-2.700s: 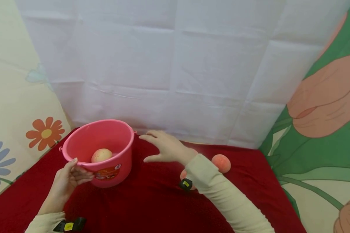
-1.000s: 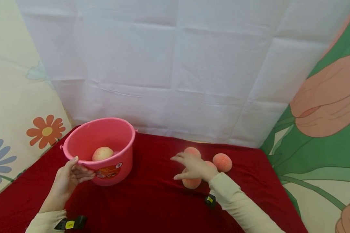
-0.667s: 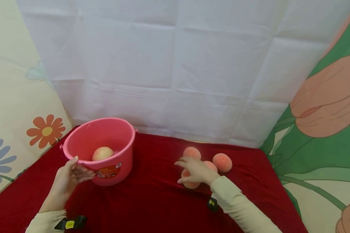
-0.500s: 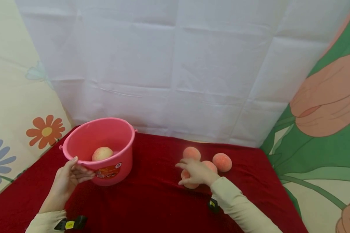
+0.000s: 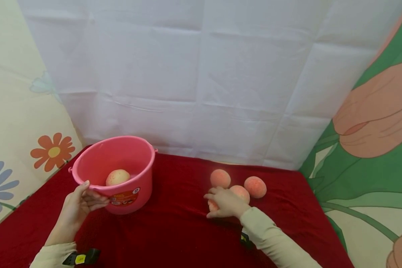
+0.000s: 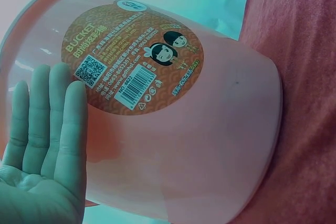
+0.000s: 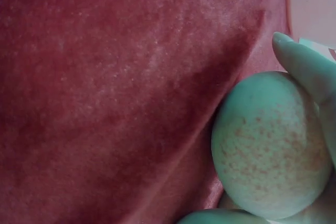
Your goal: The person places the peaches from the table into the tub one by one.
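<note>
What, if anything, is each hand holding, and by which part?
Left hand: the pink bucket, by its near rim. Right hand: a peach, around its sides.

Hands [image 5: 76, 207] [image 5: 227, 203] well apart, right palm down

Bucket [image 5: 144, 193] of smooth moulded plastic with a soft sheen, its printed label [image 6: 133, 59] flat and smooth, paper or film unclear. Round fruits [image 5: 255, 187] matt, finely fuzzy; red cloth [image 5: 174, 238] velvety, short-napped. White backdrop [image 5: 201, 82] creased fabric, near matt; sleeves [image 5: 278, 242] plain matt cloth.
</note>
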Demonstrator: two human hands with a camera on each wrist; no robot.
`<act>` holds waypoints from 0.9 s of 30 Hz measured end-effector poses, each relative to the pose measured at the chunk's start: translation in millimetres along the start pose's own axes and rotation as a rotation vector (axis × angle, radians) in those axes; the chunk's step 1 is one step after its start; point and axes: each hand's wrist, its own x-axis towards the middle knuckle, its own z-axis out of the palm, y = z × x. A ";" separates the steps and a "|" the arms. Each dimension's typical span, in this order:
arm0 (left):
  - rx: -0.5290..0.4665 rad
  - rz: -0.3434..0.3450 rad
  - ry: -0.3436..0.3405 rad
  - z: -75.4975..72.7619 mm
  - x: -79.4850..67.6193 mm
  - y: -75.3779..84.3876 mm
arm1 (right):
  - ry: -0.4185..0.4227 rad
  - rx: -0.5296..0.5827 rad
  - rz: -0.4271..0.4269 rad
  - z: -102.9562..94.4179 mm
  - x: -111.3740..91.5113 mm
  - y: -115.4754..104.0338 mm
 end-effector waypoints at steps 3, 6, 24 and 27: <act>-0.001 0.001 -0.009 -0.6 0.3 -0.2 | 0.028 -0.013 -0.020 2.6 0.8 -0.1; -0.005 0.006 -0.006 -1.0 0.6 -0.9 | 0.056 -0.024 -0.032 4.7 1.7 -0.1; -0.034 0.050 -0.038 -1.3 2.4 -3.0 | 0.082 -0.025 -0.049 -1.1 3.2 0.8; -0.033 0.048 -0.032 -0.9 2.1 -2.5 | 0.083 -0.017 -0.054 -5.1 3.1 1.0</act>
